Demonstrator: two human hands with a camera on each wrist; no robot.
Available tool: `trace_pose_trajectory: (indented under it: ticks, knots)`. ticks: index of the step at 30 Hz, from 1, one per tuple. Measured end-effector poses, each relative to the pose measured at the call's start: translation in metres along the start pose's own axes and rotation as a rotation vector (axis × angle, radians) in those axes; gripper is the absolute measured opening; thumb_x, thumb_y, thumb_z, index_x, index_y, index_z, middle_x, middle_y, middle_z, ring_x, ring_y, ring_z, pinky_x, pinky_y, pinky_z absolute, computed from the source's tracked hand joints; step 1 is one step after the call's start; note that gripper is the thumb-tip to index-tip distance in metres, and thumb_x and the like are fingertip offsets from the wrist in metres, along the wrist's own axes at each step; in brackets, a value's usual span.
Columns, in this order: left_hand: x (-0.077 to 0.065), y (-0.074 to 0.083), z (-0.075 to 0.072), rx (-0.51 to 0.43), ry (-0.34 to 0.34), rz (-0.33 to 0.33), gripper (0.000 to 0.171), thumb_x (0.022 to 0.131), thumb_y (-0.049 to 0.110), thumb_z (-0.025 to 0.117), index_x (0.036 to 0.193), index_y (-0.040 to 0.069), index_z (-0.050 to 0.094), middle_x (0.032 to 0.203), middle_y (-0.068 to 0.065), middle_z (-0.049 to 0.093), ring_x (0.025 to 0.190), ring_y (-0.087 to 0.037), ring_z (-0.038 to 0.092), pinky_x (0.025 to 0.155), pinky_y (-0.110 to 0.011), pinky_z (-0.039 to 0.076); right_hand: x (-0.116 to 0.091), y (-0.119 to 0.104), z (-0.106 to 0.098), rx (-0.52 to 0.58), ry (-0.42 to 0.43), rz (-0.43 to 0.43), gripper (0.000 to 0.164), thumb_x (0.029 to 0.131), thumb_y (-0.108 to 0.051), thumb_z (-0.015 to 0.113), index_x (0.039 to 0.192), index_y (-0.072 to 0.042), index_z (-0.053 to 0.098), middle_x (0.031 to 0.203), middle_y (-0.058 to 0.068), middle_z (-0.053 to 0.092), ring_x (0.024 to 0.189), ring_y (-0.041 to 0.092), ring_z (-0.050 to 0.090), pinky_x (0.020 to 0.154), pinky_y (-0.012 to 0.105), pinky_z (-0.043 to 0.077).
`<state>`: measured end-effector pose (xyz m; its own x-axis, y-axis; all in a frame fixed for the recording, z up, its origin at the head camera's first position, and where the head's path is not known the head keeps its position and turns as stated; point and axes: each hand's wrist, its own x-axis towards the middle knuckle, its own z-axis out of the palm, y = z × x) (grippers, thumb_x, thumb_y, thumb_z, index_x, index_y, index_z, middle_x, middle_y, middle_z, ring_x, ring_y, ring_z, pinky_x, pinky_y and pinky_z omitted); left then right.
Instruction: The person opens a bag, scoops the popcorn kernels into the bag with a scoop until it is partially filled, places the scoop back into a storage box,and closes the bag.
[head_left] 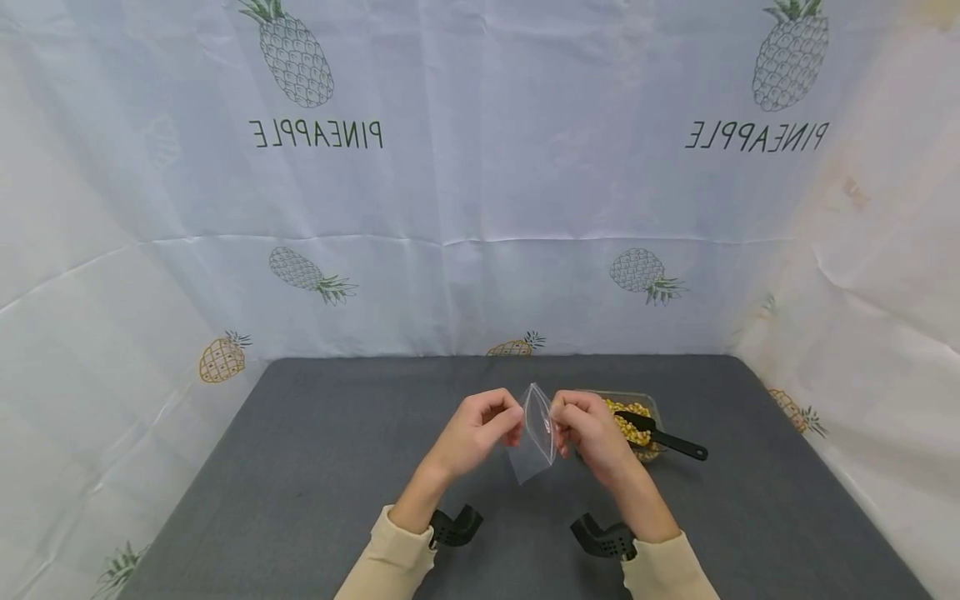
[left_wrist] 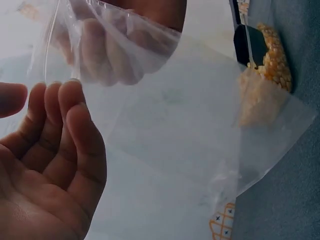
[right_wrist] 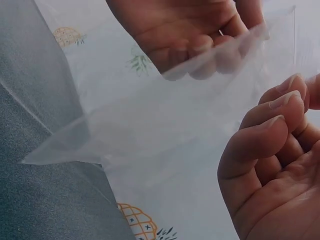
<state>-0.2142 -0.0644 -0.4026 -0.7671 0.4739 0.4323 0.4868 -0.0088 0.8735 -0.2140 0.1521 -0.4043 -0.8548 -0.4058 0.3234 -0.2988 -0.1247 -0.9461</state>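
Note:
A clear zip-top plastic bag point(head_left: 529, 454) hangs between the two hands above the table, its mouth spread apart. My left hand point(head_left: 471, 433) pinches one side of the mouth, and my right hand point(head_left: 597, 435) pinches the opposite side. Seen from the left wrist, the fingertips point(left_wrist: 70, 92) stand right at the bag's edge, with the thumb close beside them. From the right wrist, the see-through film point(right_wrist: 135, 130) slants down to a pointed bottom corner, beside the curled fingers point(right_wrist: 255, 145). No contents show inside the bag.
Behind the right hand, a clear container point(head_left: 657, 408) holds yellow corn kernels point(head_left: 633, 408). A black scoop point(head_left: 678, 443) lies in it, handle sticking out to the right. The grey table point(head_left: 337, 467) is backed by a white pineapple-print cloth point(head_left: 480, 183).

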Motion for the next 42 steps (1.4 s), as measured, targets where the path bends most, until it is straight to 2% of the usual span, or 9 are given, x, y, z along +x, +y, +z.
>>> trace_pose_trajectory:
  ticks: [5,9,12,14,18,22,27,34,42]
  knots:
    - [0.000,0.000,0.000,0.107,0.064,0.078,0.012,0.103,0.012,0.058,0.106,0.004,0.066,0.096,-0.010,0.065,0.088,-0.026,0.065,0.081,-0.037,0.056,0.000,0.001,0.000,0.008,0.015,0.008,0.033,0.103,-0.006,0.043,0.072,0.005,0.047,0.061,0.000,0.052,0.051,0.016,0.048,0.045,0.036,0.043]
    - [-0.001,-0.002,-0.001,0.274,0.053,0.144,0.042,0.103,0.037,0.061,0.133,0.009,0.061,0.124,-0.006,0.060,0.111,-0.021,0.059,0.095,-0.043,0.051,0.000,0.001,0.000,0.035,0.016,0.012,0.035,0.105,-0.009,0.042,0.073,0.000,0.050,0.063,0.000,0.053,0.052,0.015,0.049,0.047,0.034,0.044]
    - [-0.002,-0.002,0.002,0.347,-0.031,0.090,0.090,0.091,0.070,0.058,0.158,0.016,0.035,0.152,-0.004,0.042,0.137,-0.021,0.043,0.107,-0.052,0.042,0.001,0.001,0.000,0.045,0.017,0.019,0.035,0.106,-0.011,0.042,0.073,-0.004,0.051,0.063,0.000,0.052,0.053,0.013,0.049,0.048,0.033,0.044]
    - [-0.002,-0.001,0.006,0.377,-0.084,0.016,0.114,0.077,0.086,0.054,0.164,0.024,0.014,0.164,-0.001,0.024,0.149,-0.021,0.027,0.113,-0.057,0.035,0.001,0.002,0.001,0.047,0.014,0.021,0.034,0.106,-0.012,0.043,0.074,-0.005,0.052,0.064,-0.001,0.052,0.054,0.012,0.049,0.049,0.031,0.044]
    - [0.000,-0.003,0.014,0.384,-0.124,-0.060,0.132,0.063,0.093,0.056,0.163,0.032,-0.006,0.170,0.007,0.004,0.155,-0.019,0.009,0.116,-0.061,0.028,0.003,0.004,0.003,0.054,-0.011,0.036,0.033,0.106,-0.012,0.043,0.075,-0.008,0.054,0.064,-0.002,0.053,0.055,0.011,0.051,0.051,0.029,0.046]
    - [0.000,-0.006,0.017,0.345,-0.109,-0.054,0.129,0.068,0.084,0.066,0.163,0.032,-0.004,0.168,0.008,0.010,0.153,-0.019,0.018,0.115,-0.057,0.032,0.003,0.004,0.006,0.049,-0.056,0.056,0.032,0.106,-0.013,0.043,0.078,-0.011,0.056,0.065,-0.003,0.055,0.057,0.010,0.052,0.052,0.030,0.047]
    - [0.000,-0.007,0.018,0.339,-0.086,-0.054,0.113,0.082,0.051,0.083,0.164,0.029,0.008,0.162,0.000,0.026,0.144,-0.019,0.035,0.111,-0.052,0.039,0.003,0.004,0.007,0.029,-0.074,0.067,0.032,0.107,-0.013,0.044,0.078,-0.008,0.057,0.065,-0.003,0.056,0.057,0.009,0.053,0.051,0.027,0.047]
    - [0.000,-0.009,0.019,0.414,-0.034,-0.015,0.091,0.088,0.041,0.077,0.159,0.016,0.026,0.148,-0.003,0.042,0.135,-0.019,0.045,0.106,-0.048,0.044,0.003,0.002,0.006,-0.073,-0.027,0.116,0.033,0.105,-0.010,0.045,0.079,0.008,0.053,0.064,-0.001,0.054,0.056,0.011,0.052,0.052,0.030,0.046]
    - [0.000,-0.007,0.015,0.523,0.001,0.055,0.075,0.088,0.029,0.076,0.150,0.007,0.041,0.147,-0.006,0.049,0.126,-0.021,0.054,0.095,-0.040,0.052,0.000,-0.005,0.004,-0.157,0.001,0.181,0.032,0.105,-0.012,0.045,0.081,0.005,0.056,0.066,0.004,0.053,0.054,0.013,0.049,0.051,0.032,0.048]
